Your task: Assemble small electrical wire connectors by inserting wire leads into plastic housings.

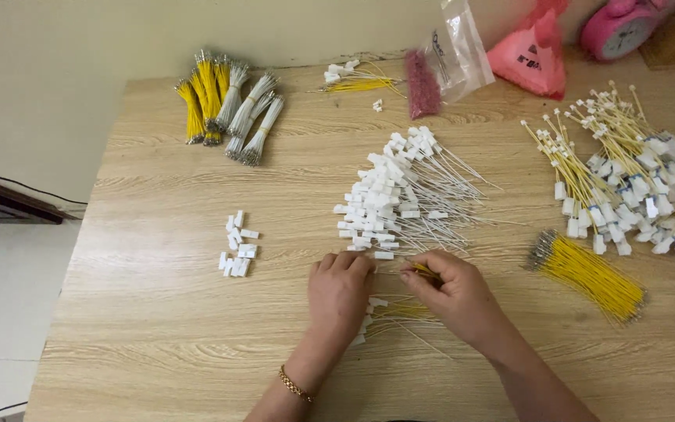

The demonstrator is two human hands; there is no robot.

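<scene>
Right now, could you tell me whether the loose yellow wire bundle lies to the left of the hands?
No, the loose yellow wire bundle lies right of the right hand.

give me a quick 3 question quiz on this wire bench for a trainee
1. True or false: the loose yellow wires lie to the right of the right hand.
2. What sits left of the left hand? A) white plugs B) a pink clock C) a red bag
3. Fill in: the right hand pinches a ____ wire.

Key
1. True.
2. A, the small heap of white plugs.
3. Yellow.
</scene>
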